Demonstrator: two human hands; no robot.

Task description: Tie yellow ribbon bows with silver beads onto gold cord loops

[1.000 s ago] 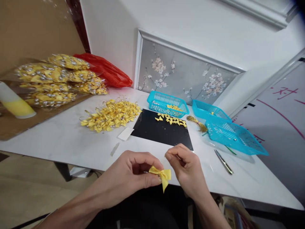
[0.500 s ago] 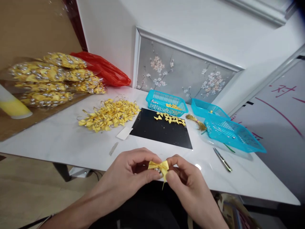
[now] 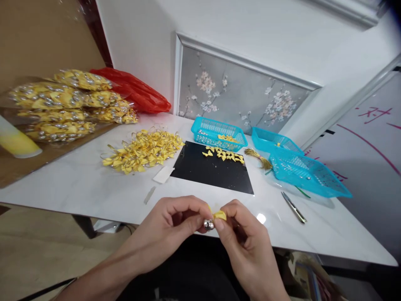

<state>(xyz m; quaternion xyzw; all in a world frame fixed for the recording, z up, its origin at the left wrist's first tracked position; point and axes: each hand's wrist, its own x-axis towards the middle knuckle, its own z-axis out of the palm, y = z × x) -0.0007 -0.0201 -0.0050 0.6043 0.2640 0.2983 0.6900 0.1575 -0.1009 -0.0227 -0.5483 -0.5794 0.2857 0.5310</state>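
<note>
My left hand (image 3: 175,223) and my right hand (image 3: 242,234) meet at the near edge of the white table (image 3: 78,184), both pinched closed. Between their fingertips is a small yellow ribbon bow (image 3: 218,215), mostly hidden, with a small silver bell (image 3: 208,225) just below it. A black mat (image 3: 209,169) lies beyond my hands, with several loose yellow bows (image 3: 224,154) at its far edge.
A heap of yellow bows with gold loops (image 3: 142,149) lies left of the mat. Clear bags of bows (image 3: 62,104) and a red bag (image 3: 134,90) sit at far left. Three blue baskets (image 3: 219,133) (image 3: 272,144) (image 3: 310,175), a gold tassel (image 3: 258,159) and metal tweezers (image 3: 293,207) are at right.
My right hand came in to meet the left. The bow, spread open a second ago, is now folded between both hands' fingertips and the silver bell shows below it.
</note>
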